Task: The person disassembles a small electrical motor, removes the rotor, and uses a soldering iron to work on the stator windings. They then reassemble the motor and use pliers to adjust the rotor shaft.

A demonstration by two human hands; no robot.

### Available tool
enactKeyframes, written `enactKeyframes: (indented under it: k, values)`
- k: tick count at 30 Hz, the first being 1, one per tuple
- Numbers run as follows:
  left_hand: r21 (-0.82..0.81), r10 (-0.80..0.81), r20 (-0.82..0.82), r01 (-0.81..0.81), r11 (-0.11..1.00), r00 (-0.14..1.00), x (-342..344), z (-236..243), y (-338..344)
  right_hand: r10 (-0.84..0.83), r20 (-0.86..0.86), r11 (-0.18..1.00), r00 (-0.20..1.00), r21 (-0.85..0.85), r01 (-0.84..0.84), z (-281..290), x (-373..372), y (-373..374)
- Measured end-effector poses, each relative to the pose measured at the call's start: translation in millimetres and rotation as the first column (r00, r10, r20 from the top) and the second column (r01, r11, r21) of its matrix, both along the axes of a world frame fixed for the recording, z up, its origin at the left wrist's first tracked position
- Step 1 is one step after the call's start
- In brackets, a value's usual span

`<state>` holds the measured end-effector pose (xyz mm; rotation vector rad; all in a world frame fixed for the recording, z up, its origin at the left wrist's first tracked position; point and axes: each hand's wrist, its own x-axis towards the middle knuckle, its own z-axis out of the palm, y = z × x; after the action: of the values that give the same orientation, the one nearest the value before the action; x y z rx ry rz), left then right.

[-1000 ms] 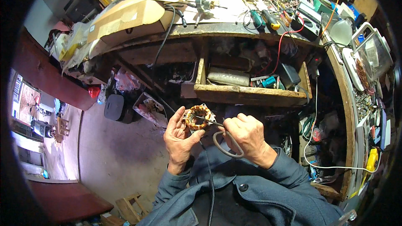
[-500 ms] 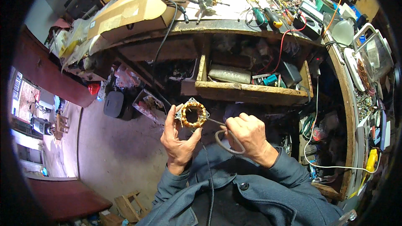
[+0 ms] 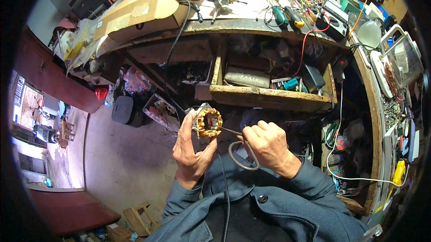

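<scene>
Coil ring [image 3: 210,133] apart from drawer edge [image 3: 269,99], left fingers [image 3: 185,128] pinching it; right fingers [image 3: 265,130] clenched on grey loop [image 3: 246,168].

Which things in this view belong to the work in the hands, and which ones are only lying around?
In use:
Copper-wound ring, in the left hand
Thin tool with grey loop, in the right hand

Apparently lying about:
Cardboard box on the bench
Teal cylinder in the wooden drawer
Dark container on the floor
</scene>
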<state>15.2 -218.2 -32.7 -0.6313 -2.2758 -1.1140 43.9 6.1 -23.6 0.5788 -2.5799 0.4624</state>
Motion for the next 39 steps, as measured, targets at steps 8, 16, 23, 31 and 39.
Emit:
enactKeyframes:
  k: [8,16,23,31,39]
  values:
    - [-0.154,-0.064,-0.154,0.041,0.987,0.986,-4.4,5.7,-1.2,0.001,-0.005,1.000,1.000,0.030,-0.001,1.6,-0.5,3.2]
    - [-0.203,-0.090,-0.186,0.051,0.978,0.978,-6.2,3.0,-2.8,0.011,0.003,0.999,1.000,0.033,-0.011,-1.6,0.7,4.8]
    - [-0.189,-0.078,-0.158,0.048,0.981,0.984,-3.8,3.3,-1.6,0.016,0.037,0.999,0.999,0.031,-0.017,0.2,-2.4,7.6]
    - [-0.189,-0.065,-0.174,0.032,0.981,0.982,-6.5,-0.4,0.5,0.026,0.023,0.998,0.999,0.061,-0.027,-0.8,-4.7,8.4]
    - [-0.116,-0.022,-0.098,0.011,0.993,0.995,-3.5,1.6,-0.7,0.047,0.060,0.999,0.997,0.025,-0.049,-1.8,-3.6,7.6]
